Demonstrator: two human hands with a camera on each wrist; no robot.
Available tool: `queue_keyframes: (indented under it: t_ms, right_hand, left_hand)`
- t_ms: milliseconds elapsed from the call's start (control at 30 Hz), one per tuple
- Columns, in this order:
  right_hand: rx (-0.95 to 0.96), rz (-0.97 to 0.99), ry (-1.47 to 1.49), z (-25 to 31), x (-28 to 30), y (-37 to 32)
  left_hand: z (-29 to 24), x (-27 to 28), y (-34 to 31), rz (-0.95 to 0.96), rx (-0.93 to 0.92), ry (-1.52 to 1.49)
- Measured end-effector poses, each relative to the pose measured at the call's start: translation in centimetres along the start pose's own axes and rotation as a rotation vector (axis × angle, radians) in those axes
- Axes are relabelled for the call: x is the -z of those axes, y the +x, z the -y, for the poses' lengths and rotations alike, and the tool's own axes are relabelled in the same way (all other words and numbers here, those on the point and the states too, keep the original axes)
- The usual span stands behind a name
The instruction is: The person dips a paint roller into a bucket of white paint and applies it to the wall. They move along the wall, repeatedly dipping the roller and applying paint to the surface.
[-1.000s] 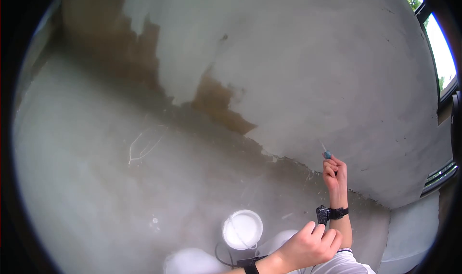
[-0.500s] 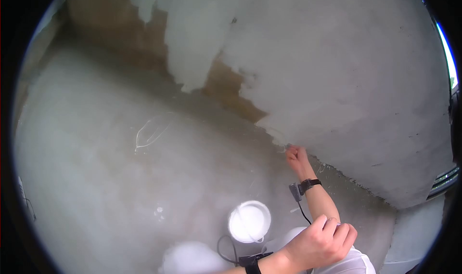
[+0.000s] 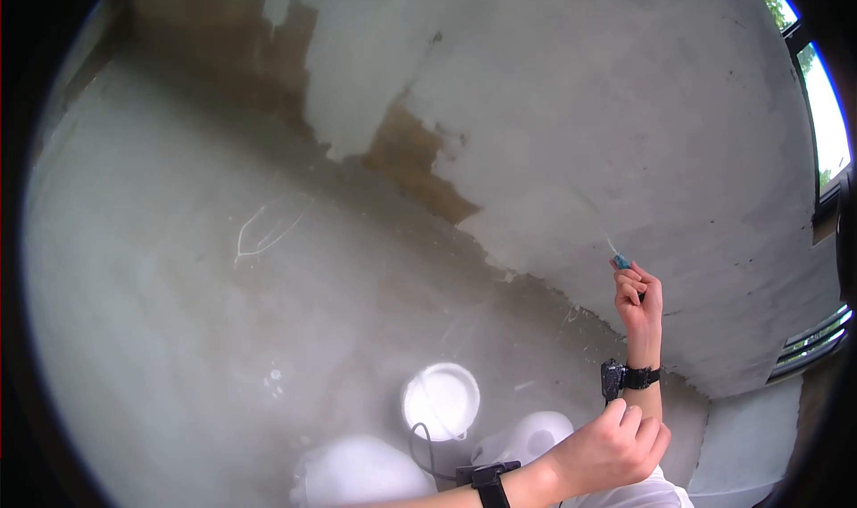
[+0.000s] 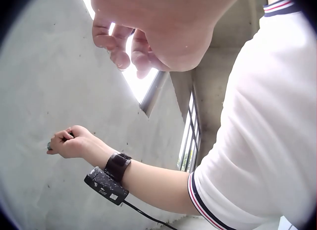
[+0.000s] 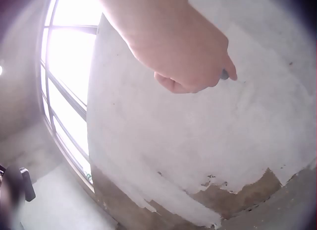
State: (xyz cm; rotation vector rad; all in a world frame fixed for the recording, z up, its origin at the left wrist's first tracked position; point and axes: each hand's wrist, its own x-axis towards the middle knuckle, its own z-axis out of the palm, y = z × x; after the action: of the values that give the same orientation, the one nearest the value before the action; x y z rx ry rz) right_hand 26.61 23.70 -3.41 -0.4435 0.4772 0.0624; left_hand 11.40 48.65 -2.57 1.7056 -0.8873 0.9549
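My right hand [image 3: 637, 294], fingers curled, grips what looks like a small putty knife [image 3: 622, 261] by its teal handle. Its thin blade, seen nearly edge-on, points up at the grey coated wall [image 3: 553, 115]. In the right wrist view the hand [image 5: 183, 56] hides most of the tool, and only a dark bit [image 5: 225, 74] shows by the fingertip. My left hand [image 3: 611, 450] hovers low near my body with nothing visible in it. Its fingers [image 4: 119, 59] hang loosely curled in the left wrist view.
A white bucket [image 3: 476, 399] with white contents stands on the grey floor [image 3: 178, 329] between my white-clad knees [image 3: 361, 472]. Bare brown patches [image 3: 411, 155] mark the wall's lower part. Windows [image 3: 823, 106] are at the right. A cable [image 4: 148, 218] runs from the right wrist camera.
My right hand dipped left to the wall's bottom edge, then came back up and right across the wall with the putty knife. The left hand stayed near my body.
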Motion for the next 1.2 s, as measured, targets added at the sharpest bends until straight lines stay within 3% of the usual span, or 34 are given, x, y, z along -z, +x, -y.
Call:
queue_keyframes:
  t_ms: [200,333,400,633,767,867,1067,1200]
  right_hand:
    - [0.021,-0.070,-0.133,4.1,8.5,2.8]
    - [-0.063,-0.177,-0.056,1.5,14.4,8.6]
    - [-0.071,-0.188,-0.055,-2.8,16.1,8.3]
    - [-0.195,-0.182,-0.002,-4.9,20.7,13.0]
    - [-0.242,-0.213,-0.013,-7.0,19.4,14.1]
    - [-0.257,-0.106,-0.130,-7.9,18.6,14.1]
    - [-0.244,-0.127,-0.093,-10.0,8.7,10.9]
    - [-0.258,-0.028,-0.095,-10.8,3.1,8.7]
  left_hand:
    - [-3.4,-2.4,1.8,0.019,-0.035,0.019]
    - [-4.6,-0.7,2.6,0.132,-0.034,-0.039]
    - [-6.7,1.2,0.8,0.139,-0.020,0.001]
    - [-6.2,0.4,0.7,0.162,-0.037,0.072]
    - [-6.1,0.2,0.9,0.158,-0.048,0.049]
    - [-6.4,0.1,1.3,0.158,-0.063,0.042]
    - [-6.3,0.6,0.9,0.122,-0.053,0.002]
    - [-5.4,0.7,0.6,0.103,-0.052,0.026]
